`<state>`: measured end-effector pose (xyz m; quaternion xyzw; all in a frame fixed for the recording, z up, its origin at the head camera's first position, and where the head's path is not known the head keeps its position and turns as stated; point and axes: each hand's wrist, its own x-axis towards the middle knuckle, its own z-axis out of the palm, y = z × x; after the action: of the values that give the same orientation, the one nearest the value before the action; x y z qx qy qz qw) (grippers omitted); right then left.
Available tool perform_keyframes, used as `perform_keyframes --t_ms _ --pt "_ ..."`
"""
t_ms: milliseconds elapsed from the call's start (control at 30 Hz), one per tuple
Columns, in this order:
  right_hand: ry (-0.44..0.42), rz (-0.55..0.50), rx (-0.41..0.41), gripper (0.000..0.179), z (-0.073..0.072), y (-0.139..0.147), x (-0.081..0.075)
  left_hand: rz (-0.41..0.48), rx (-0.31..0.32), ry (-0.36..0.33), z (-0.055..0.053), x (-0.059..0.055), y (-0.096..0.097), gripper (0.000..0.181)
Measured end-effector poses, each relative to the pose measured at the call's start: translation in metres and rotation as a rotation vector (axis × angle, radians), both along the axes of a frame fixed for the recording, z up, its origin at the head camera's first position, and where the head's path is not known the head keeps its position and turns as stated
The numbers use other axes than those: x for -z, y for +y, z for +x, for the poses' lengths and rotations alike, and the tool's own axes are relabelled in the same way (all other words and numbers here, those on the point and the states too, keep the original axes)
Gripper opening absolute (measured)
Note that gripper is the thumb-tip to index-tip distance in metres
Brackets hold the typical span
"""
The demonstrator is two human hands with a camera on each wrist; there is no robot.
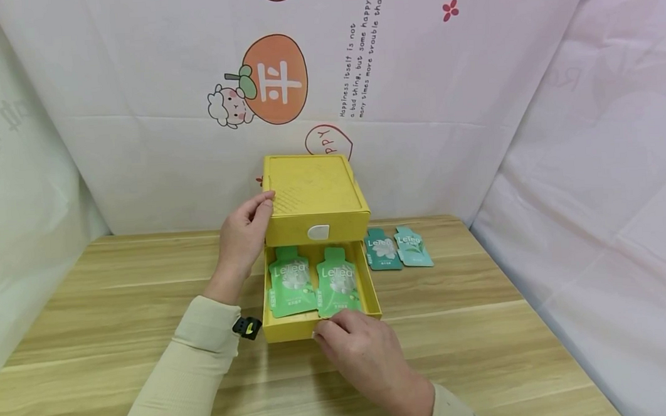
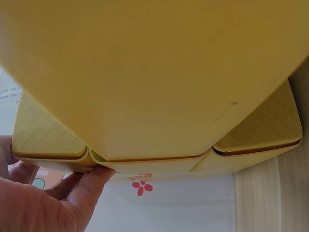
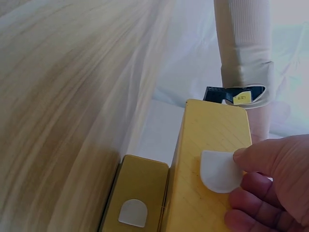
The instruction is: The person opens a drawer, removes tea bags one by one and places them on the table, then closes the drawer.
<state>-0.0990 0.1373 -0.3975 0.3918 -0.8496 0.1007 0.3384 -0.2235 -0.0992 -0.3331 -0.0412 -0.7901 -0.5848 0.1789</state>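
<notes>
Yellow drawer box [image 1: 316, 184] stands on the bench [image 1: 118, 307], one drawer [image 1: 287, 333] pulled out toward you. Nearest, in front of the box, your right hand [image 1: 369, 354] pinches that drawer's white tab [image 3: 219, 171], well apart from your other hand. Inside the drawer, two green packets [image 1: 293, 285] printed "LeTea" lie side by side. At the box's upper left edge, your left hand [image 1: 244, 234] grips it. Just right of the box, a dark teal packet [image 1: 383, 252] and a pale teal packet [image 1: 414, 249] lie next to each other. Behind the box hangs a printed white cloth [image 1: 151, 73].
</notes>
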Motion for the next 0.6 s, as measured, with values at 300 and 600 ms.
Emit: perform_keyframes --t_ms 300,600 --pt "0.022 -0.072 -0.014 0.018 -0.001 0.001 -0.012 -0.001 0.004 0.000 0.001 0.000 0.000 0.044" --pt "0.093 -0.162 0.068 0.018 -0.011 0.002 -0.032 -0.007 -0.004 0.002 0.000 0.001 0.000 0.044"
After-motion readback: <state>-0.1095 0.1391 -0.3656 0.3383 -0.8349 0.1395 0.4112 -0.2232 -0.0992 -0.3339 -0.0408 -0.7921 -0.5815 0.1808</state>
